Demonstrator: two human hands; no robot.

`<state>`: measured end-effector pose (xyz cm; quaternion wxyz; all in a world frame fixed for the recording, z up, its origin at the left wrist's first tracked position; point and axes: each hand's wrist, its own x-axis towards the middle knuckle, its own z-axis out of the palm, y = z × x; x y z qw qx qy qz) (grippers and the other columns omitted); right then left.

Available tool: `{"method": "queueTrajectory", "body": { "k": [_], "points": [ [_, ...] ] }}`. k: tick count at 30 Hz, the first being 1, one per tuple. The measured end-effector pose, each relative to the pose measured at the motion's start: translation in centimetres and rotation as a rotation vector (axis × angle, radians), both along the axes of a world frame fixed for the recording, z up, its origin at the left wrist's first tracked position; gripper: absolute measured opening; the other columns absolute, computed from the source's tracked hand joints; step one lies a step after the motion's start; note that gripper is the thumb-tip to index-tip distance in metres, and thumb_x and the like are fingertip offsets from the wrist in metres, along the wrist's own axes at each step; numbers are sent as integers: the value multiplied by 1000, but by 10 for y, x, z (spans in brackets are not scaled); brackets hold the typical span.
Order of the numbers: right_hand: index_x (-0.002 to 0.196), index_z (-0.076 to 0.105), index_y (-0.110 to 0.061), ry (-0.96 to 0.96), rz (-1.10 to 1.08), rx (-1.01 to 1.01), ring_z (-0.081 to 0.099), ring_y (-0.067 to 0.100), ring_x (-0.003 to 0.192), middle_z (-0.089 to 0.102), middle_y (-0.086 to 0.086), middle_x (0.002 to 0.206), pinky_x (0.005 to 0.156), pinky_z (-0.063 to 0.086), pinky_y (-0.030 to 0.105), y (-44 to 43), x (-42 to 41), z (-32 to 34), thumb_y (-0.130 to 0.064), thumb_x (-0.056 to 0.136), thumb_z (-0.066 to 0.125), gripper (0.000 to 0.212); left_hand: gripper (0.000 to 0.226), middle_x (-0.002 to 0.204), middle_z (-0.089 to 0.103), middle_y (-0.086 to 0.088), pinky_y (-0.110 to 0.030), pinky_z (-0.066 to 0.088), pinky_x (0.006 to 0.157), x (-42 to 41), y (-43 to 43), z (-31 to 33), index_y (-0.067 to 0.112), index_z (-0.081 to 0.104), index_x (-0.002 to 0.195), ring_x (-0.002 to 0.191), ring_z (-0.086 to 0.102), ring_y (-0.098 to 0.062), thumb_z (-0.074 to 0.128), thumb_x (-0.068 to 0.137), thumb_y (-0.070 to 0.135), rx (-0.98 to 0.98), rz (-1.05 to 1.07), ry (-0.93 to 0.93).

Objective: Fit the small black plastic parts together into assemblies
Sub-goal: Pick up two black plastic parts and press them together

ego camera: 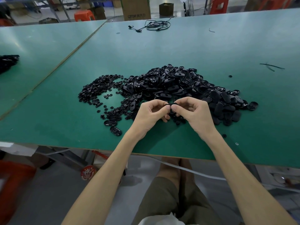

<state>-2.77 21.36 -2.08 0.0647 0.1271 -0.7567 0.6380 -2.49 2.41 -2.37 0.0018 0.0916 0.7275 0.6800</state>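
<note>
The left grip [149, 114] and the right grip [193, 112] meet fingertip to fingertip just above the green table [162, 46]. Both are bare hands with curled fingers, and between them they pinch one black oval plastic shell [170, 104], held edge-on so that only its thin rim shows across the tops of the thumbs. Something dark sits under the shell between the two thumbs, but it cannot be told whether that is a second part in the fingers or the pile behind. Directly beyond both grips, and running out past the right grip, lies a large heap of black oval plastic shells [178, 82], some hollow side up and some smooth side up. Beyond the left grip and to its outer side spreads a thin scatter of small round black plastic discs [94, 90], ringed around a bare patch of table. Nearer than that scatter, just outside the left grip, a few loose oval shells [115, 131] lie singly, hollow side up. Far beyond the grips, near the table's back edge, is a tangled black cable [155, 25], and well out from the right grip lie a few thin black strips [271, 66]. Well out from the left grip, at the picture's edge, a second dark pile [8, 62] rests on the neighbouring table panel.
</note>
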Motion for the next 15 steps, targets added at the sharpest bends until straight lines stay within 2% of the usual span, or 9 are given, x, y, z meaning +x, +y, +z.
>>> {"method": "queueTrajectory", "body": {
  "k": [4, 10, 15],
  "points": [
    [92, 78, -20, -3, -12, 2, 71, 15, 72, 78, -1, 80, 75, 60, 29, -1, 1, 1, -14, 91, 80, 7, 7, 73, 72, 1, -26, 57, 66, 0, 0, 0, 2, 72, 99, 67, 69, -16, 70, 99, 9, 5, -1, 5],
    [87, 77, -24, -7, -4, 13, 69, 7, 71, 77, -7, 78, 71, 55, 21, -3, 2, 2, -10, 91, 79, 14, 4, 72, 72, 0, -25, 56, 65, 2, 0, 1, 8, 71, 93, 64, 68, -14, 71, 97, 8, -25, -23, 9],
    [93, 80, -23, 8, -7, 11, 71, 9, 73, 78, -4, 82, 73, 58, 25, -1, 2, 2, -11, 93, 77, 12, 2, 74, 73, -2, -27, 57, 65, 3, 0, 2, 6, 70, 95, 65, 69, -17, 71, 97, 5, -1, -20, 32]
  ]
}}
